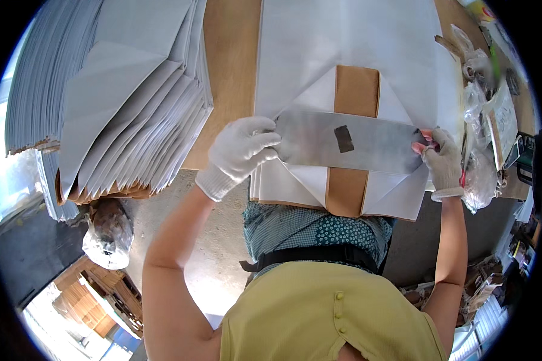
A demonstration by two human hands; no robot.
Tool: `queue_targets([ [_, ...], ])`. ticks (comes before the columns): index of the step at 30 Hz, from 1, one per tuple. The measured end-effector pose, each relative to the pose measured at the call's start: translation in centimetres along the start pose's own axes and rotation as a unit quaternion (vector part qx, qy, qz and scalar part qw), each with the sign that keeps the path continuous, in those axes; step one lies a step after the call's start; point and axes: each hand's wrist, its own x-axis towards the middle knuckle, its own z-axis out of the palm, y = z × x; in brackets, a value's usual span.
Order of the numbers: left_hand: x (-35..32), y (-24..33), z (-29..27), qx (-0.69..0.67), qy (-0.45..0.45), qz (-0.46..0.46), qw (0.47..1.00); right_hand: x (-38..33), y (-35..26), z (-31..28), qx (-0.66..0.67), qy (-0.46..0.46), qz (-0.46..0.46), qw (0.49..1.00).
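A flat, shiny metal plate (310,141) with a dark patch in its middle lies across the folded end of a white paper sack (343,30). My left hand (242,150), in a white knit glove, grips the plate's left end. At the opposite end, my right hand (438,157) pinches the plate; its glove leaves some fingertips bare. Above and below the plate show brown inner strips (356,90) of the sack, between white triangular folds. More sack layers lie underneath, their brown-edged ends at the table's near edge.
Stacks of folded white paper sacks (132,90) fan out on the left of the wooden table (232,66). Crumpled clear plastic bags (479,108) and small items crowd the right side. A plastic-wrapped bundle (108,234) hangs or stands below the left stack; I cannot tell which.
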Motion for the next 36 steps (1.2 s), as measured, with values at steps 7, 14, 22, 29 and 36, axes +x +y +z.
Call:
queue_targets([
  [7, 0.4, -1.6, 0.0, -0.009, -0.018, 0.089, 0.996, -0.4, 0.7, 1.5, -0.148, 0.040, -0.096, 0.984],
  [14, 2.3, 5.2, 1.2, 0.169, -0.071, 0.125, 0.975, 3.1, -3.8, 0.2, -0.377, -0.064, -0.230, 0.895],
  [22, 3.5, 5.0, 5.5, 0.191, -0.109, 0.120, 0.968, 3.9, -4.2, 0.2, -0.218, -0.210, -0.035, 0.953],
  [29, 2.6, 4.4, 5.9, 0.007, -0.004, 0.056, 0.998, -3.0, -2.9, -0.2, -0.315, -0.137, -0.258, 0.903],
  [36, 3.0, 6.9, 7.5, 0.003, 0.027, -0.113, 0.993, -2.2, -2.3, 1.4, -0.311, -0.076, -0.263, 0.910],
])
